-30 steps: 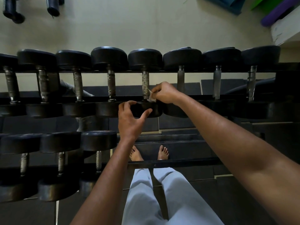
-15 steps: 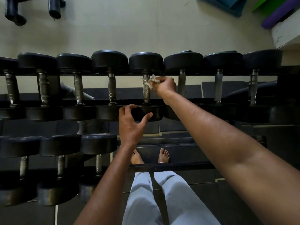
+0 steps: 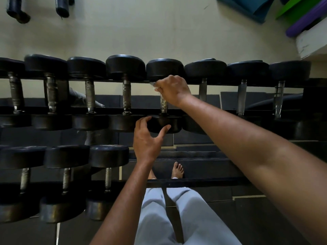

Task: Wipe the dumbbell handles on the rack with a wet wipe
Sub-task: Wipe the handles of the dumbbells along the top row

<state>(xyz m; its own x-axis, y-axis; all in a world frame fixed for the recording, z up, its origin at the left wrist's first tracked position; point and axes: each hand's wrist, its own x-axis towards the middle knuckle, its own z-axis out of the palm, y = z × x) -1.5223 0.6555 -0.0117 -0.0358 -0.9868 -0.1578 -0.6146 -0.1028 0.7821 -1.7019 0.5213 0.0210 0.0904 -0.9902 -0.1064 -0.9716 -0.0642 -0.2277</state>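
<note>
A row of black dumbbells with knurled metal handles lies across the upper rack rail (image 3: 109,110). My right hand (image 3: 174,90) grips a white wet wipe (image 3: 154,85) wrapped round the far end of one handle (image 3: 164,105), close to its far head (image 3: 164,69). Only a small edge of the wipe shows past my fingers. My left hand (image 3: 146,138) cups the near head (image 3: 166,123) of the same dumbbell, thumb and fingers curved around its rim.
More dumbbells lie left (image 3: 126,96) and right (image 3: 241,99) of the held one. A lower rack tier (image 3: 67,179) carries three dumbbells at the left. My bare feet (image 3: 177,169) stand on dark floor mats. Coloured mats (image 3: 300,18) lie at the top right.
My right hand with the wipe has slid along the handle from its near end to its far end. My left hand has stayed on the near head.
</note>
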